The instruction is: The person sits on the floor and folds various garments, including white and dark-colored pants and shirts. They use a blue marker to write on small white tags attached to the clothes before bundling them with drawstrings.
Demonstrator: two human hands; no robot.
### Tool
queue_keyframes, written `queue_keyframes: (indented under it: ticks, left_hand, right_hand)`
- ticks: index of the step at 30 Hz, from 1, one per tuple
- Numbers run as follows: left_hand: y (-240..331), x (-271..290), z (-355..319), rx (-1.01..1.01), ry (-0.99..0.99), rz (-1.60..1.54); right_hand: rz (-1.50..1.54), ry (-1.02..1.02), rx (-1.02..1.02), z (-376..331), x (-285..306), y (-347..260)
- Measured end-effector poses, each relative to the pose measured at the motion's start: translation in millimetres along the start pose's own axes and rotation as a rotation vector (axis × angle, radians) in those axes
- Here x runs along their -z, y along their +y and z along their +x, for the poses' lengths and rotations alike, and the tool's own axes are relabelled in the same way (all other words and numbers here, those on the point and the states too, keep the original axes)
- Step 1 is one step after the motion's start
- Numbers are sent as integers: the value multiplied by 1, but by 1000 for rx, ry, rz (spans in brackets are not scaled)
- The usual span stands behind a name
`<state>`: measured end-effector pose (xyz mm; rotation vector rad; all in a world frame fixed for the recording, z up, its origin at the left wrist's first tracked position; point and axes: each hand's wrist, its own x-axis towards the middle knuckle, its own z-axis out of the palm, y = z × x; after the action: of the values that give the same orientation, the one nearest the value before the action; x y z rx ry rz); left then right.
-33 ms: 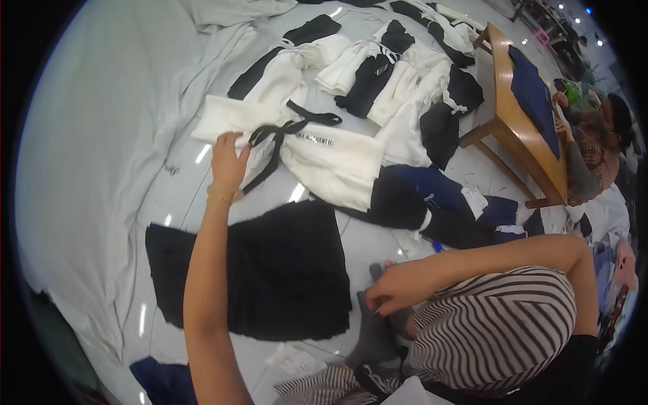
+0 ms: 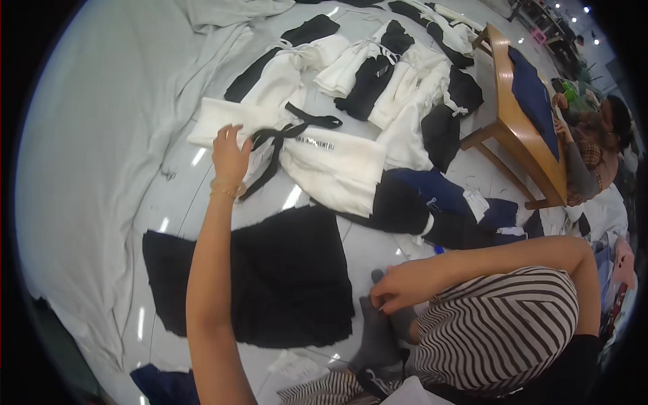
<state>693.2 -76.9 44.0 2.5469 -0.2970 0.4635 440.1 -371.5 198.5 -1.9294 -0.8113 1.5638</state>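
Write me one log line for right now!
Left hand: open, over white bundle | Right hand: at grey cloth | Black tie: knotted on white bundle | Black cloth: flat on floor

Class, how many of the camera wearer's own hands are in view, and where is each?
2. The left hand is over the white bundle, left of its black tie; the right hand is at the grey sock, lower right of centre. Neither hand is hidden.
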Motion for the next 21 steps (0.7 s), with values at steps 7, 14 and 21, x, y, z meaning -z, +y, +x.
queue_keyframes:
  ticks: [7,14,21]
  left_hand:
    - [77,-107,68,-317,98,8]
    - [94,-208,136,-241,-310,-93]
    - [110,-223,137,-97,-569,56]
  right_hand:
    - [214,-99,-2,66,54,38]
    - [281,58,325,80,161,65]
    - [650,818,285,0,320,147]
